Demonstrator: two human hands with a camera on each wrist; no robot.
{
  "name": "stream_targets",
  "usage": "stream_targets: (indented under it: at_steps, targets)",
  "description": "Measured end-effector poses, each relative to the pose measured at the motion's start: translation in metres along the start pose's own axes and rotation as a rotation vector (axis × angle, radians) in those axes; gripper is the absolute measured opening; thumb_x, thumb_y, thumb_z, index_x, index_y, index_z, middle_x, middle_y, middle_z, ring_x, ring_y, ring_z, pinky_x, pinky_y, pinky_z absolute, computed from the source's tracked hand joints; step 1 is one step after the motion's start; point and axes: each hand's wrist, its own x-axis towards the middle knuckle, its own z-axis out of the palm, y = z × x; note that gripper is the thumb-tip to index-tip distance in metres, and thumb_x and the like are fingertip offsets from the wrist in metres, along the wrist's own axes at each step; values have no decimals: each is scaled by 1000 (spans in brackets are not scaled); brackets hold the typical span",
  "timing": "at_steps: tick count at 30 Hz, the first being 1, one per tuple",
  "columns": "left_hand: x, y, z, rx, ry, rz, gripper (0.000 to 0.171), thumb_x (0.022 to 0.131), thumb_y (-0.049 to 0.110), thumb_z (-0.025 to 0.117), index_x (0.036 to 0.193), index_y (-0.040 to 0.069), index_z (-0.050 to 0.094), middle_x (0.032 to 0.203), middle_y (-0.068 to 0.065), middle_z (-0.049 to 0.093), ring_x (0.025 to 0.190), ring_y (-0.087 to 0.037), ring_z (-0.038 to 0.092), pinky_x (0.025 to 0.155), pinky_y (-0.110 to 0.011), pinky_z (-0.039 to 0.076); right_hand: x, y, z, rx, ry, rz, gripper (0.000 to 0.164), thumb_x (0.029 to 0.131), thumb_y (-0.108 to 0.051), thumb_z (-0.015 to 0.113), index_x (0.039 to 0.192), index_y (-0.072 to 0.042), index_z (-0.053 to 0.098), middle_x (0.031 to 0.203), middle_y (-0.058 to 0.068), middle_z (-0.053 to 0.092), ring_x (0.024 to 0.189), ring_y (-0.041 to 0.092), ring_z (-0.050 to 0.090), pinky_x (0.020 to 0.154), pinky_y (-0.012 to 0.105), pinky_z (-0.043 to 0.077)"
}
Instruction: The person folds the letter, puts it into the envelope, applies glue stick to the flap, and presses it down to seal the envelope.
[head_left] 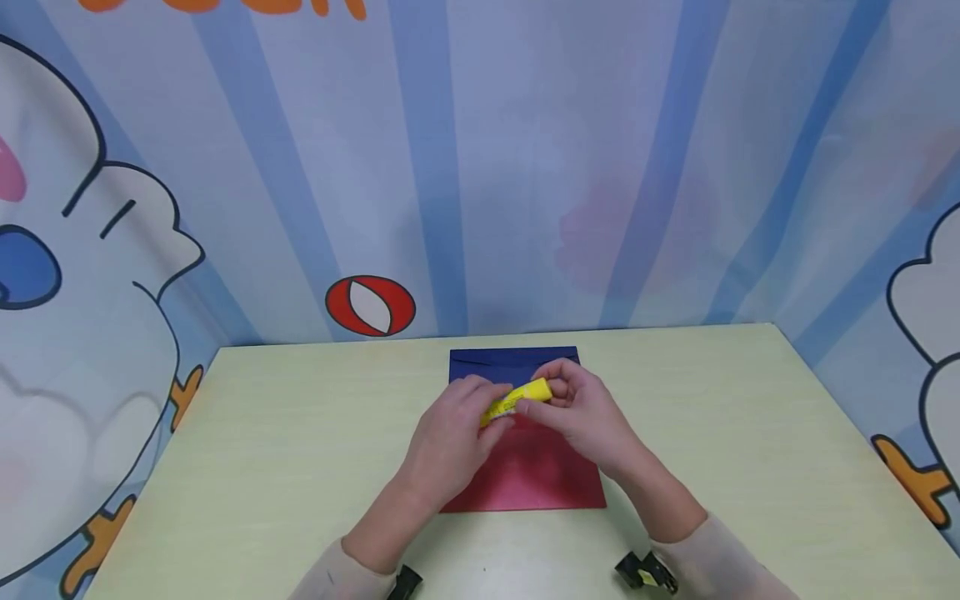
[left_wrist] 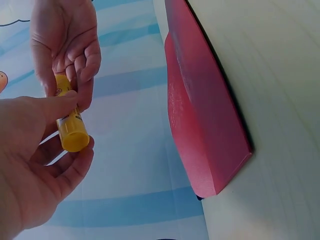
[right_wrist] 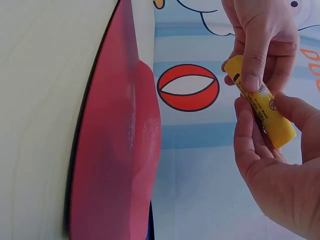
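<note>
A yellow glue stick (head_left: 536, 390) is held in the air between both hands, tilted with its right end higher in the head view. My left hand (head_left: 453, 433) grips one end, thumb and fingers around it. At the other end, my right hand (head_left: 588, 417) pinches it between thumb and fingers. Dark printing shows on the glue stick (right_wrist: 262, 107) in the right wrist view. Below the hands lies a red envelope (head_left: 536, 475), its flap (left_wrist: 182, 125) standing slightly raised in the left wrist view. The hands partly cover the envelope in the head view.
A dark blue envelope (head_left: 480, 360) shows beyond the red one on the pale table (head_left: 315, 433). A blue striped backdrop (head_left: 502, 167) with cartoon figures rises behind the table's far edge. Black wrist devices (head_left: 647, 572) sit at both sleeves.
</note>
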Motion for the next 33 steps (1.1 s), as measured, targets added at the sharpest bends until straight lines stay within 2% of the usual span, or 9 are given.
stream_targets:
  at_steps: [4,10,14,21,26,33]
  targets:
    - [-1,-3,-1,40,3,6,46,87,20,91,130,11,75,115,-1,71,106,-16,64,86,-26,59,0,0,-2,-31,-14,13,41,101,-21,75,132,-2,56,117,15,72,102,32,75,90,41,62]
    - [-3,-7,-1,72,20,-1,47,86,19,92,129,12,75,114,-2,70,105,-16,63,85,-26,59,0,1,-7,-69,-15,42,37,107,-30,67,129,-2,62,106,23,73,86,32,75,75,34,62]
    - [-4,-8,1,82,12,14,46,87,19,91,129,12,75,114,-2,70,104,-16,62,85,-25,59,0,2,-7,-67,-44,49,33,108,-30,66,125,-2,64,99,28,72,80,34,74,71,34,60]
    - [-3,-11,-1,106,-4,62,44,89,19,89,129,10,75,114,-3,70,103,-18,62,85,-26,58,0,4,-5,-88,-47,10,27,108,-27,66,122,-4,65,93,26,70,77,30,69,75,42,61]
    - [-1,-14,-2,113,-8,98,44,88,17,89,129,9,74,114,-4,71,103,-19,63,87,-28,58,0,5,-2,-118,-35,-22,23,108,-22,65,120,-3,64,91,25,68,76,28,67,79,40,60]
    - [0,-16,-4,124,-19,113,45,88,15,89,130,9,73,115,-4,72,102,-18,64,87,-27,58,2,8,-1,-137,-51,-66,22,108,-16,65,123,0,61,100,23,69,80,29,68,81,38,62]
